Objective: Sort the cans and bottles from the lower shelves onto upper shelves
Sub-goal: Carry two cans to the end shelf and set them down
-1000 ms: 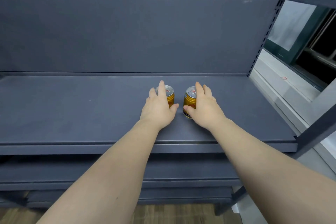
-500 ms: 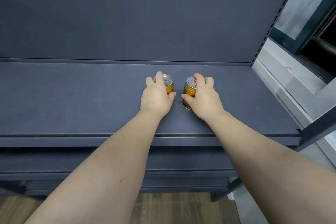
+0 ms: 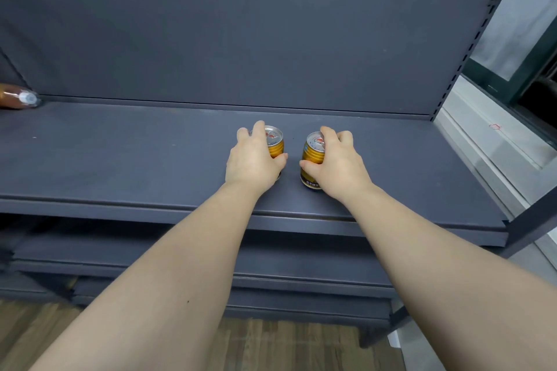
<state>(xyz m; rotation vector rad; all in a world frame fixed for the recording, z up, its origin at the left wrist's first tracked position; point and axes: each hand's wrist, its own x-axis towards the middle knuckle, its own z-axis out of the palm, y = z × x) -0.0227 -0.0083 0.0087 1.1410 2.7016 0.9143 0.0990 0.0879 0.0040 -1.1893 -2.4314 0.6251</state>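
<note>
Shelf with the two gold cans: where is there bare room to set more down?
Bare shelf runs wide between the brown bottle at far left and the left can, and from the right can to the upright. Crowded: the gap between the cans.

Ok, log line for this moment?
left hand grips left can | right hand grips right can | both upright on shelf | bottle far left
</note>
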